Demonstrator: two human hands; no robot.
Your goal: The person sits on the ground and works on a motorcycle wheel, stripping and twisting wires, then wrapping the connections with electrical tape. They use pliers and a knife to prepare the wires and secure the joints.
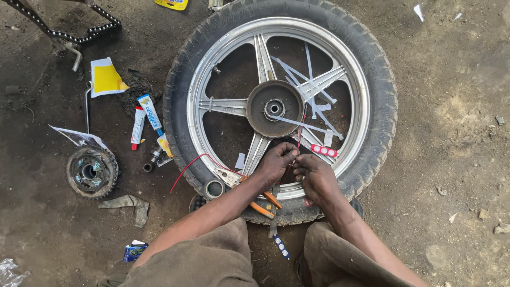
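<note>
A motorcycle wheel with a black tyre and silver alloy spokes lies flat on the dirt. My left hand and my right hand meet over the near spoke, both pinching a thin red wire that trails left over the tyre. A small red light strip sits just beyond my fingers on the rim. White cable ties are strung across the spokes near the hub. Orange-handled pliers lie on the tyre under my left wrist.
A sprocket lies at the left, with two glue tubes, a yellow packet, a wrench and a drive chain beyond it. A tape roll rests on the tyre. A screwdriver lies between my knees.
</note>
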